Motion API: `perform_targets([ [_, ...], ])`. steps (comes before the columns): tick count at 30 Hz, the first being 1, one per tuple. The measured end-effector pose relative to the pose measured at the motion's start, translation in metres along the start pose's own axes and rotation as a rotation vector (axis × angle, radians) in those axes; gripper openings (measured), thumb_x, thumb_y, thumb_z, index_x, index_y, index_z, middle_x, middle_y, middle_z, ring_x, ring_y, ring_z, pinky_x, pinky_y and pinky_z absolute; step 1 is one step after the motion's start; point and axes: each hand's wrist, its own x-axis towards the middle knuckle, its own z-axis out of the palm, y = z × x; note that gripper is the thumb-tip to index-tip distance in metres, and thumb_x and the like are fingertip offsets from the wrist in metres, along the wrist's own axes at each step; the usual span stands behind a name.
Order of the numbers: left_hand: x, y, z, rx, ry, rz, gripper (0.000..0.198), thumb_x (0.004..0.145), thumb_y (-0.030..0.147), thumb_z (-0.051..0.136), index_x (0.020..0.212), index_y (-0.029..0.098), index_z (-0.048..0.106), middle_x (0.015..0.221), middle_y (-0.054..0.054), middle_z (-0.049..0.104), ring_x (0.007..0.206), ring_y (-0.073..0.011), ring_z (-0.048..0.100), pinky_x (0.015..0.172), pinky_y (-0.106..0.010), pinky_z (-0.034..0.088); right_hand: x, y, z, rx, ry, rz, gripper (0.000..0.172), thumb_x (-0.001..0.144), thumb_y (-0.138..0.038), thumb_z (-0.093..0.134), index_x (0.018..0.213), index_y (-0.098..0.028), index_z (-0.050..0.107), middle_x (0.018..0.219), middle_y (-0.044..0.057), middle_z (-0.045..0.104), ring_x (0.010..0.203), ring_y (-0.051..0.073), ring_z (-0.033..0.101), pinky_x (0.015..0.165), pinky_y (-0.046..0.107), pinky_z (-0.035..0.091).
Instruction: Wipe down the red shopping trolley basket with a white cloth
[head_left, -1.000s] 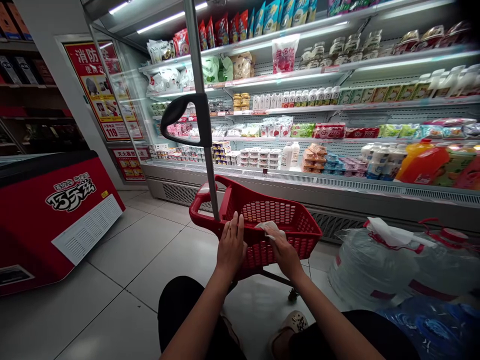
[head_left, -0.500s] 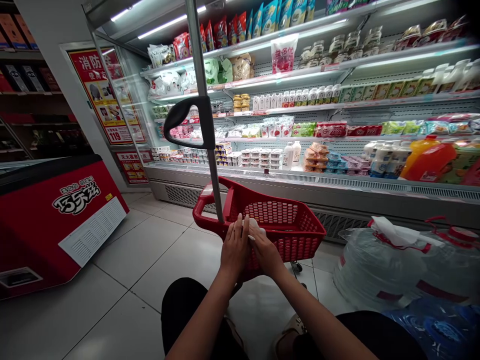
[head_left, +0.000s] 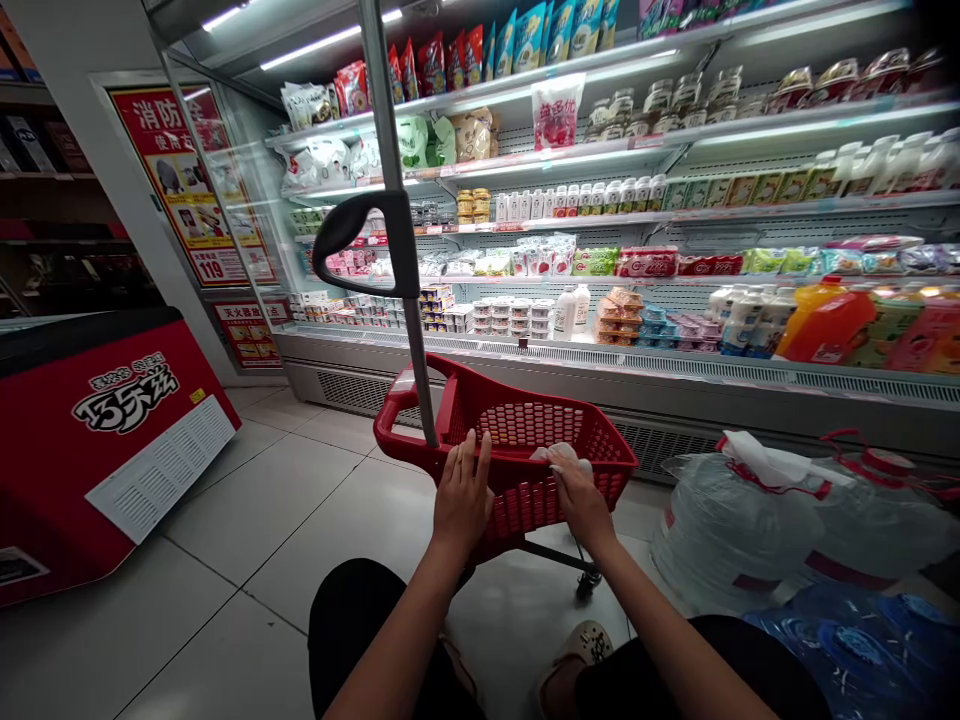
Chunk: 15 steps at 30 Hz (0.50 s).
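Observation:
A red shopping basket cart [head_left: 525,510] with perforated sides stands in front of my knees, its grey pole and black handle [head_left: 366,245] rising at the left. My left hand [head_left: 463,492] rests against the near rim with its fingers stretched out and holds nothing. Farther right on the same rim, my right hand [head_left: 583,495] presses a crumpled white wipe [head_left: 564,455], its fingers bent over it. The wipe is partly hidden under those fingers, so whether it is tissue or cloth I cannot tell.
A lit fridge shelf [head_left: 487,345] with dairy goods runs behind the cart. At the left stands a red chest freezer [head_left: 127,430]. Large water bottles [head_left: 720,530] stand on the floor at the right, with blue ones [head_left: 862,640] nearer me.
My right hand has slid right along the rim with the white wipe, away from my left hand. My left hand stays near the pole's base. The view has shifted slightly right.

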Motion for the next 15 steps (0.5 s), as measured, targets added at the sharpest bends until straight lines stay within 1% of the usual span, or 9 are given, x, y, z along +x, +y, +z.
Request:
perform_targets([
  [4, -0.001, 0.0, 0.001, 0.021, -0.005, -0.002, 0.096, 0.084, 0.004, 0.05, 0.169, 0.014, 0.006, 0.171, -0.018, 0.03, 0.156, -0.0289, 0.036, 0.128, -0.047, 0.032, 0.005, -0.05, 0.029, 0.082, -0.113, -0.125, 0.051, 0.112, -0.037, 0.03, 0.159, -0.028, 0.045, 0.161, 0.006, 0.049, 0.153, 0.024, 0.04, 0.125, 0.052, 0.038],
  [6, -0.002, -0.001, 0.003, 0.028, -0.006, -0.003, 0.094, 0.084, 0.005, 0.049, 0.169, 0.014, 0.009, 0.171, -0.017, 0.03, 0.157, -0.0279, 0.034, 0.129, -0.047, 0.031, 0.007, -0.066, 0.036, 0.108, -0.149, -0.17, 0.052, 0.112, -0.034, 0.029, 0.161, -0.027, 0.042, 0.163, 0.006, 0.046, 0.154, 0.023, 0.038, 0.125, 0.051, 0.037],
  [7, -0.003, -0.002, 0.004, 0.028, -0.009, 0.002, 0.093, 0.084, 0.005, 0.049, 0.169, 0.014, 0.01, 0.171, -0.016, 0.031, 0.157, -0.0275, 0.034, 0.129, -0.047, 0.03, 0.008, -0.069, 0.037, 0.114, -0.157, -0.189, 0.052, 0.112, -0.033, 0.028, 0.161, -0.027, 0.041, 0.163, 0.006, 0.046, 0.154, 0.023, 0.038, 0.126, 0.05, 0.037],
  [8, -0.004, -0.003, 0.005, 0.028, -0.014, 0.013, 0.092, 0.084, 0.006, 0.049, 0.168, 0.014, 0.012, 0.171, -0.015, 0.032, 0.157, -0.0274, 0.033, 0.13, -0.048, 0.029, 0.008, -0.068, 0.037, 0.115, -0.159, -0.206, 0.052, 0.112, -0.033, 0.028, 0.162, -0.028, 0.041, 0.163, 0.006, 0.047, 0.153, 0.023, 0.039, 0.126, 0.05, 0.037],
  [10, -0.006, -0.005, 0.007, 0.029, -0.032, 0.044, 0.089, 0.085, 0.009, 0.051, 0.168, 0.015, 0.019, 0.17, -0.012, 0.034, 0.157, -0.0289, 0.033, 0.131, -0.05, 0.027, 0.009, -0.057, 0.03, 0.097, -0.155, -0.223, 0.051, 0.112, -0.033, 0.029, 0.161, -0.029, 0.042, 0.161, 0.005, 0.05, 0.152, 0.022, 0.042, 0.126, 0.049, 0.038],
  [12, -0.008, -0.008, 0.009, 0.036, -0.05, 0.071, 0.085, 0.085, 0.012, 0.053, 0.166, 0.017, 0.028, 0.17, -0.01, 0.035, 0.157, -0.0316, 0.032, 0.131, -0.053, 0.025, 0.008, -0.035, 0.017, 0.052, -0.14, -0.196, 0.05, 0.112, -0.035, 0.03, 0.159, -0.029, 0.046, 0.159, 0.005, 0.053, 0.15, 0.022, 0.045, 0.125, 0.048, 0.039],
  [15, -0.01, -0.011, 0.012, 0.047, -0.057, 0.087, 0.082, 0.084, 0.011, 0.055, 0.163, 0.017, 0.035, 0.171, -0.01, 0.034, 0.158, -0.0338, 0.029, 0.132, -0.055, 0.023, 0.008, 0.003, -0.01, -0.04, -0.091, -0.085, 0.05, 0.111, -0.041, 0.03, 0.152, -0.027, 0.054, 0.153, 0.006, 0.059, 0.146, 0.024, 0.05, 0.123, 0.049, 0.041],
])
